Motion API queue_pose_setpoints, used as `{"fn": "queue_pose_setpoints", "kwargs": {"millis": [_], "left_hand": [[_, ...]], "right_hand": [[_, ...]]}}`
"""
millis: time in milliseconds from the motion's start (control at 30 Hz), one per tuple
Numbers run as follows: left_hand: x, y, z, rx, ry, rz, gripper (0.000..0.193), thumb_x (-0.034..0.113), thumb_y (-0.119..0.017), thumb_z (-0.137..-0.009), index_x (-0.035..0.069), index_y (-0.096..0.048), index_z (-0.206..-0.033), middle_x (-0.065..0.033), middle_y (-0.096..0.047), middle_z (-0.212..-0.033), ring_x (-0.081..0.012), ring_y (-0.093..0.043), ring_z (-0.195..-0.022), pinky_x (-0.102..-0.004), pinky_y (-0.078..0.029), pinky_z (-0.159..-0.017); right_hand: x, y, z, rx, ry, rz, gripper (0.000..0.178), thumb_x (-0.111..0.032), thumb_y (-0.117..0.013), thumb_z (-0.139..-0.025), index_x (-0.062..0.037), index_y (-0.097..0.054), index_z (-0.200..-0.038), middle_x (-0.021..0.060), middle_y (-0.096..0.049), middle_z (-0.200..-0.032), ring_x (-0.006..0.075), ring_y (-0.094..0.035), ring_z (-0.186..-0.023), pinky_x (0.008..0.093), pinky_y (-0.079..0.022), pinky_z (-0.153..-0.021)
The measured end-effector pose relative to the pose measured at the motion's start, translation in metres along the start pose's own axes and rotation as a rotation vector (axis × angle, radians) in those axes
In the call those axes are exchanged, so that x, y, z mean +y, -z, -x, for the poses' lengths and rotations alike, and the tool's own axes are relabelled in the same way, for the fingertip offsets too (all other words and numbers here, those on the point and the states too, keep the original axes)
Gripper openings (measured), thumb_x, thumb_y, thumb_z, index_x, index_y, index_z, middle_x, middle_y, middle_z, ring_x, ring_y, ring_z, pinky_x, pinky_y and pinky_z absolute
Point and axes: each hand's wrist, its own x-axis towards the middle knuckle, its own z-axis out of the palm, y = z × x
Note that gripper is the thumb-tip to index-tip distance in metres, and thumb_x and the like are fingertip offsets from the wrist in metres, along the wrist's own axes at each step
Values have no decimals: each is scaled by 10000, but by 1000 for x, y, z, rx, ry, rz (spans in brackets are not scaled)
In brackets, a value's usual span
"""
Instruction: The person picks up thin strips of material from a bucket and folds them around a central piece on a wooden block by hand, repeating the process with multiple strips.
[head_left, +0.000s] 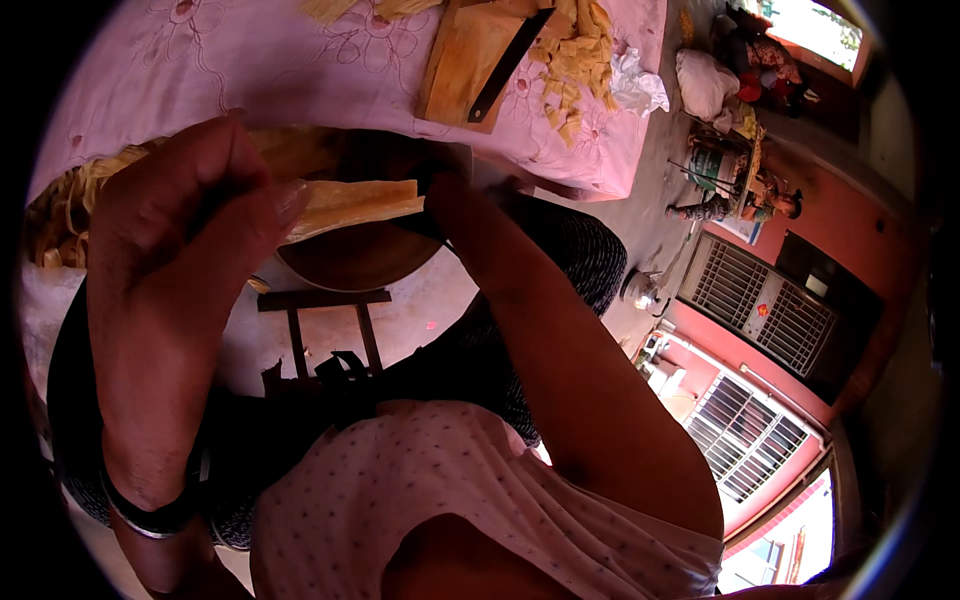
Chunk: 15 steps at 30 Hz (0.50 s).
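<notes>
My left hand (190,215) is closed, its thumb and curled fingers pinching one end of a flat, pale yellow fibrous strip (355,205). The strip stretches level to the right, over a round brown basin (365,262). At the strip's other end, my right hand (447,192) looks closed in deep shadow. Its fingers are mostly hidden, and what lies in them cannot be made out. A dark edge shows just below that hand. Left of the basin, partly behind my left hand, lies a heap of similar yellow strips (65,215).
Ahead, a pink cloth-covered table (300,60) bears a wooden board (455,60) with a long dark blade (510,65), cut yellow pieces (580,60) and crumpled white plastic (638,82). A low wooden stool (325,300) stands below the basin. Another person (770,195) sits off to the right.
</notes>
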Motion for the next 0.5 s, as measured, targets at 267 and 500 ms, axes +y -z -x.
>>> {"fn": "queue_pose_setpoints", "kwargs": {"millis": [267,500], "left_hand": [[0,3,6,-60,-54,-66,125,59,-501,-811,42,-462,-694,33,-383,-579,-35,-344,-542,-191,-271,-507],[-1,-5,-4,-3,-85,135,136,154,-577,-808,80,-503,-721,74,-332,-535,-8,-270,-450,-189,-211,-423]], "right_hand": [[-17,-4,3,27,27,-26,285,-139,-515,-748,-34,-610,-996,153,-595,-1040,323,-554,-986,413,-432,-864],[-53,56,44,47,173,162,123,-127,-582,-680,-70,-658,-758,127,-630,-735,306,-608,-801,405,-466,-759]]}}
